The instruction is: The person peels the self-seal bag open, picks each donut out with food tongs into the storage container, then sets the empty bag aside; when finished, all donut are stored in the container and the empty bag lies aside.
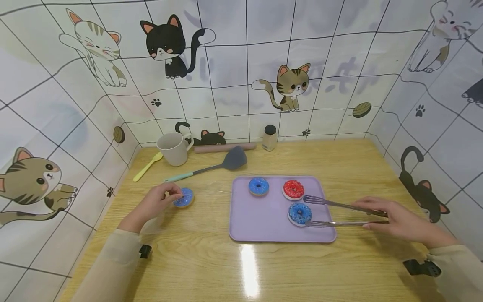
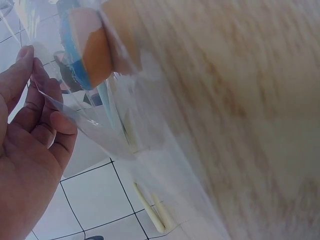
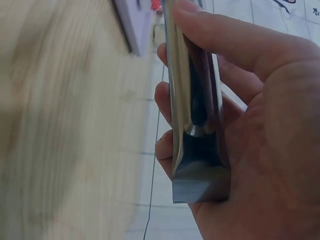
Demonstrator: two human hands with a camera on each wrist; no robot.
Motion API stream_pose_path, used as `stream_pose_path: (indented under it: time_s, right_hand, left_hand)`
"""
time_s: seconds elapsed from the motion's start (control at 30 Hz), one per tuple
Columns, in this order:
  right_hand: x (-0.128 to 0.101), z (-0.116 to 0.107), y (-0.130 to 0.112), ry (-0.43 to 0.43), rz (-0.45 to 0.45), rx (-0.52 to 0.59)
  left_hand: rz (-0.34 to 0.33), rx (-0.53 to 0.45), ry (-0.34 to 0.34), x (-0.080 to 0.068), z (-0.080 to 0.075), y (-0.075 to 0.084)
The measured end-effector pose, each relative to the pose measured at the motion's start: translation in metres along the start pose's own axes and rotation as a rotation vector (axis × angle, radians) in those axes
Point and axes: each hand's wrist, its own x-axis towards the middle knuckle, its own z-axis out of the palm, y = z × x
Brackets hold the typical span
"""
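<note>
My left hand (image 1: 157, 203) pinches the edge of a clear plastic bag (image 2: 95, 132) between thumb and fingers. A blue-iced donut (image 1: 185, 198) shows through the film, by the fingertips; whether it lies inside or under the bag I cannot tell for sure. Metal tongs (image 1: 345, 206) with fork-like ends are held in my right hand (image 1: 405, 222), their arms spread apart. The tips reach over the right side of a lilac tray (image 1: 260, 226), beside a blue sprinkled donut (image 1: 299, 214) and a red donut (image 1: 293, 190). Another blue donut (image 1: 258, 186) sits at the tray's back.
Behind the left hand lie a spatula (image 1: 235, 158) with a mint handle and a yellow spoon (image 1: 148, 166). A light mug (image 1: 173, 149), a brownish rod (image 1: 224, 147) and a black-capped jar (image 1: 269, 138) stand along the cat-patterned back wall.
</note>
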Motion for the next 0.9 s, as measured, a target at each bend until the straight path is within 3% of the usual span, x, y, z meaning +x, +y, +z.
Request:
stream_pose_path:
  time_s: [0.37,0.9]
  right_hand:
    - [0.042,0.010,-0.037,0.012,0.012,0.052]
    - [0.133,0.046,-0.101,-0.065,-0.130,0.126]
  left_hand:
    - [-0.005,0.006,0.005,0.000,0.000,-0.006]
    - [0.000,-0.015,0.012,-0.001,-0.005,-0.002]
